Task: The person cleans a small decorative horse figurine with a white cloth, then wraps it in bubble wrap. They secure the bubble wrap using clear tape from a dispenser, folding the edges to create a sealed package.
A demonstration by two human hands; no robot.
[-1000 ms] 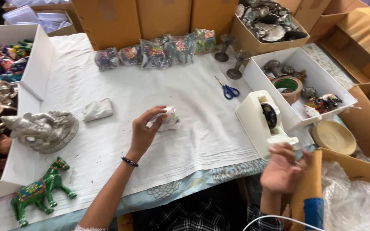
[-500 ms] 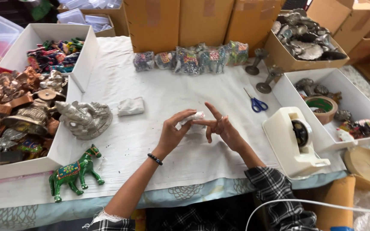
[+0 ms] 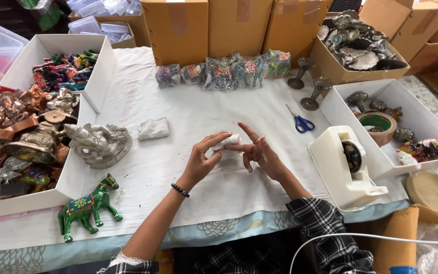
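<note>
White wrapped bundle (image 3: 227,142) sits mid-table, pinched in left hand (image 3: 202,161) fingertips; right hand (image 3: 260,152) touches its 3 o'clock end, fingers splayed, gripping nothing. Risk: the light pinch slips and the wrap loosens. Tape dispenser (image 3: 348,165) sits at 3 o'clock, scissors (image 3: 300,122) at 1.

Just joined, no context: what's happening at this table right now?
A person is seated at a cloth-covered table. The left hand pinches a small white-wrapped item, and the right hand presses fingertips against its end. A cream tape dispenser sits beside the right forearm, blue-handled scissors beyond it. A green painted horse figurine stands at the near edge, a silver statue and a folded white wrap further left. Bubble-wrapped figurines line the back.
</note>
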